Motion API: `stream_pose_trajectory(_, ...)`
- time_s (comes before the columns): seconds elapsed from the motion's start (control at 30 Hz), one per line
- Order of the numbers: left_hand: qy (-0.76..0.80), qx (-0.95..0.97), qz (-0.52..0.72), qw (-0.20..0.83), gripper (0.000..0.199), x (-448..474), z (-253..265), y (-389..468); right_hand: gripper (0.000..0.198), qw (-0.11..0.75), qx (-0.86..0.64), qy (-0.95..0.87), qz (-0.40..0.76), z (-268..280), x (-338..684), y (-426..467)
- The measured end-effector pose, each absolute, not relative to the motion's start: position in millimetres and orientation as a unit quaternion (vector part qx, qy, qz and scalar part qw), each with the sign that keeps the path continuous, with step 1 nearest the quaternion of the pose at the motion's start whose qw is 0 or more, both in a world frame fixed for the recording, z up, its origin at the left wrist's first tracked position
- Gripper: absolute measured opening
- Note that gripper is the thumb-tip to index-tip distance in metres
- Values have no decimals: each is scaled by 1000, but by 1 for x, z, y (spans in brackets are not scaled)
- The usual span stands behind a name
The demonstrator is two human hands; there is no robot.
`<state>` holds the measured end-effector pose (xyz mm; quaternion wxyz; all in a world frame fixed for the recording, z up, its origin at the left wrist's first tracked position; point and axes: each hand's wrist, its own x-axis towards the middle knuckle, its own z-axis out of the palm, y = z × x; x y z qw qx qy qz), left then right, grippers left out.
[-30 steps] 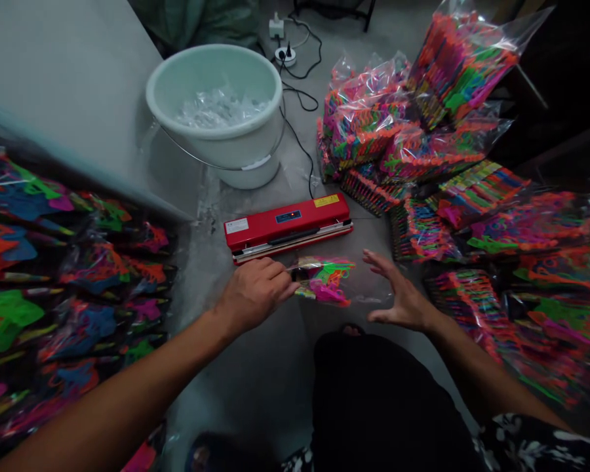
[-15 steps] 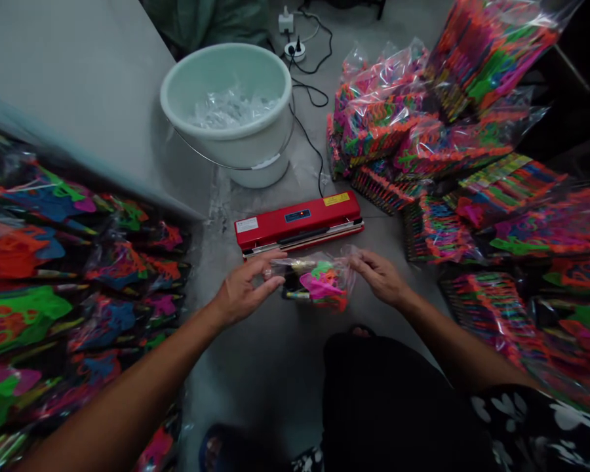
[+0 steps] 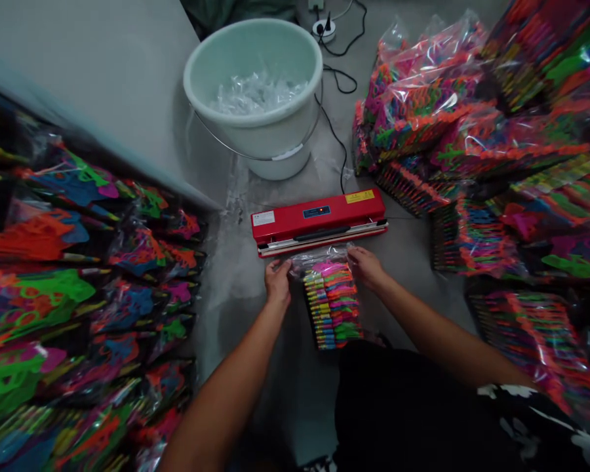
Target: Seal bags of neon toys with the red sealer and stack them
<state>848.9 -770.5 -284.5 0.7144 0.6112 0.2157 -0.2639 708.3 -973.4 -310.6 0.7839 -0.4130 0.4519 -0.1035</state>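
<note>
A clear plastic bag (image 3: 332, 305) packed with rows of small brightly coloured plastic items hangs between my two hands, its see-through top edge stretched sideways. My left hand (image 3: 278, 280) pinches the left corner of that edge. At the opposite corner, my right hand (image 3: 368, 265) grips the film between thumb and fingers. Just beyond the bag's top lies a red bag sealer (image 3: 285, 223) with a small orange light lit on its panel. The bag's edge is close to the sealer's front strip; whether they touch I cannot tell.
Behind the sealer stands a pale bucket (image 3: 270, 154) holding crumpled clear plastic. Filled bags (image 3: 423, 111) are heaped on the right, and more colourful packs (image 3: 132, 308) cover the left side. A black cable (image 3: 335, 131) runs from the sealer to a power strip (image 3: 323, 30).
The bag has swung from lying crosswise to hanging with its packed rows facing up. My left hand has moved right, to the bag's top left corner. The view has shifted too.
</note>
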Motion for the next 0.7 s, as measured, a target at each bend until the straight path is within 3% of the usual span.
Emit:
stream_pose_trajectory(0.13,340,554,-201,733,39,849,-298,-792,41,791,-339,491,-136,-327,722,-979)
stream_pose_trajectory(0.4,362,579,-115,722,27,873,-313,-831,12,770,-226,574,-164,-317,759,-998)
stream_pose_trajectory(0.57,342,609,-62,713,21,873,-309,-833,8,762,-208,574,-216,-302,759,-997)
stream_pose_trajectory(0.7,301,663,-70,682,24,852,-308,-822,20,735,-292,554,-259,-295,746,-990)
